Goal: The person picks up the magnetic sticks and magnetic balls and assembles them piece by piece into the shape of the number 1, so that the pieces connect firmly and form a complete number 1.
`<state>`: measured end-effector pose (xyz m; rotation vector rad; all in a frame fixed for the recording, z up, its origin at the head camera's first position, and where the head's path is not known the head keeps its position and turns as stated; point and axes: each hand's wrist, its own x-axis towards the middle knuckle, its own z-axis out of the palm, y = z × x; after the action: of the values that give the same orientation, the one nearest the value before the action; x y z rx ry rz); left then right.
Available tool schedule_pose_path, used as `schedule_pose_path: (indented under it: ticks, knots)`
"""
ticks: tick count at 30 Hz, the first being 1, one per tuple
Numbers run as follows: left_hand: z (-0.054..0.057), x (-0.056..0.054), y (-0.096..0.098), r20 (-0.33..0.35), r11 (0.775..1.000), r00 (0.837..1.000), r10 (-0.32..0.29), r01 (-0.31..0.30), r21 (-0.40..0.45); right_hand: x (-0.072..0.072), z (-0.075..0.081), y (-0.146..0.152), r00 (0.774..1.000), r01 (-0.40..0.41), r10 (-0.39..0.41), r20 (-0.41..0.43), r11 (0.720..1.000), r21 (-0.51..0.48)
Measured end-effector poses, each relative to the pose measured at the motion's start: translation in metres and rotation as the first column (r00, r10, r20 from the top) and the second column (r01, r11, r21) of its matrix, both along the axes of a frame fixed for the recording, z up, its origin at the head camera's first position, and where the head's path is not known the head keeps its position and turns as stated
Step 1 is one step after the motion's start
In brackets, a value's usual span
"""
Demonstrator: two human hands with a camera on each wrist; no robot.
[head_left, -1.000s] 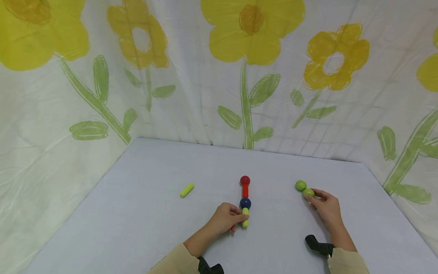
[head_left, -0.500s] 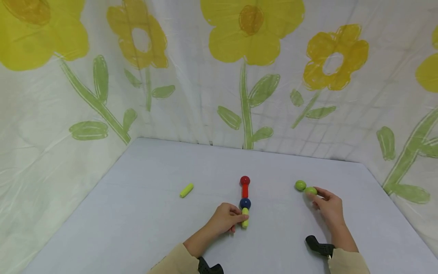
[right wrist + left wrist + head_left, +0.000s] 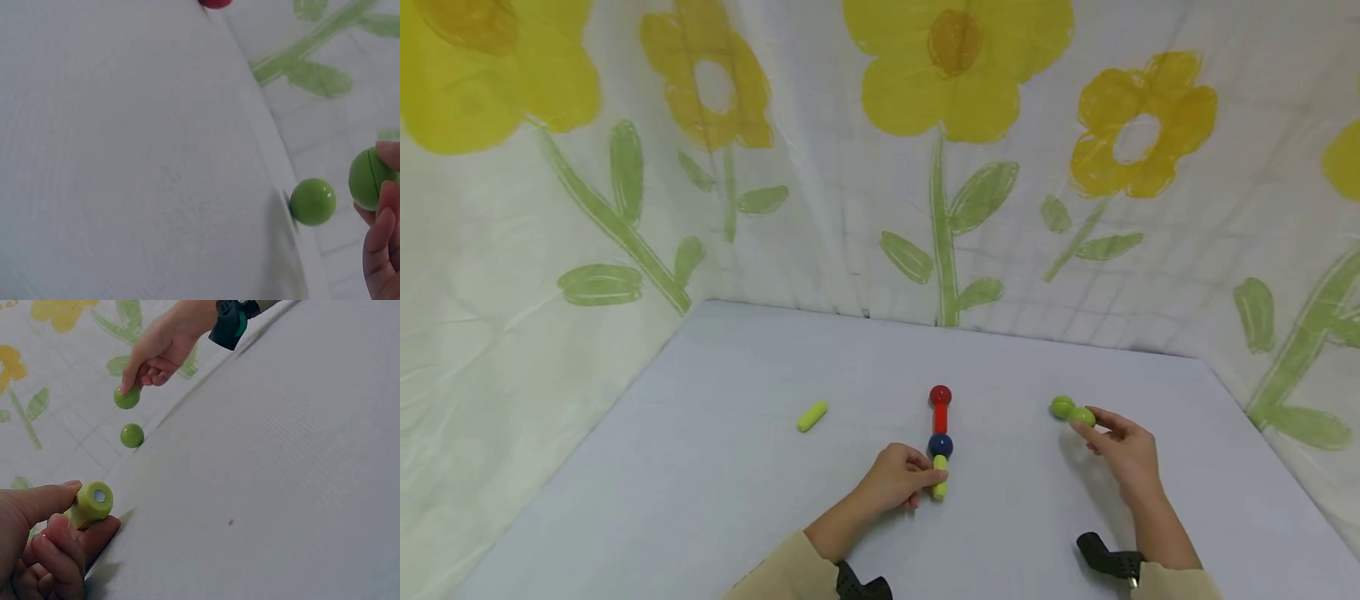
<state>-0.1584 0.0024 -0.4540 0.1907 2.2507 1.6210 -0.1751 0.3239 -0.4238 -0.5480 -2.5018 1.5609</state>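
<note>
My left hand point(image 3: 895, 477) pinches a yellow-green rod point(image 3: 940, 477) between thumb and fingers; the left wrist view shows a round metal disc in the rod's end. That rod lies in line with a dark blue ball point(image 3: 940, 446), a red rod point(image 3: 941, 418) and a red ball point(image 3: 940, 395). Over on the right, my right hand point(image 3: 1125, 450) pinches a green ball point(image 3: 369, 179) with a seam around it, lifted off the table in the wrist views. A second green ball point(image 3: 313, 202) rests on the table just beyond it.
Another yellow-green rod point(image 3: 812, 416) lies to the left on the white table point(image 3: 700, 467). A white curtain point(image 3: 820, 208) painted with yellow flowers hangs along the table's back and sides. Black wrist devices point(image 3: 1108, 557) sit at both sleeves.
The right hand has raised its green ball off the table and shifted slightly right. My left hand keeps its grip on the rod, unmoved.
</note>
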Motion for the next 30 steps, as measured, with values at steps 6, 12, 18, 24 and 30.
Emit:
schedule_pose_path:
  ticks: [6, 12, 18, 24, 30]
  knots:
    - [0.001, -0.002, 0.0, 0.018, 1.0, 1.0, 0.002, -0.002, 0.004, 0.012, 0.011, -0.012, 0.997, -0.077, 0.076, 0.007, 0.996, 0.049]
    - [0.001, -0.007, 0.002, 0.016, 0.999, 1.0, -0.005, 0.005, 0.039, 0.02, 0.015, -0.027, 0.981, -0.181, 0.187, -0.057, 0.979, 0.089]
    - [0.001, -0.011, 0.004, 0.019, 0.999, 1.0, -0.013, 0.012, 0.035, 0.028, 0.013, -0.045, 0.945, -0.264, 0.296, -0.139, 0.942, 0.208]
    - [-0.001, -0.015, 0.007, 0.016, 0.999, 1.0, -0.017, 0.016, 0.037, 0.033, 0.014, -0.065, 0.92, -0.311, 0.355, -0.166, 0.919, 0.241]
    - [-0.004, -0.021, 0.008, -0.005, 0.999, 1.0, -0.013, 0.013, 0.048, 0.034, 0.017, -0.083, 0.913, -0.343, 0.382, -0.143, 0.909, 0.237]
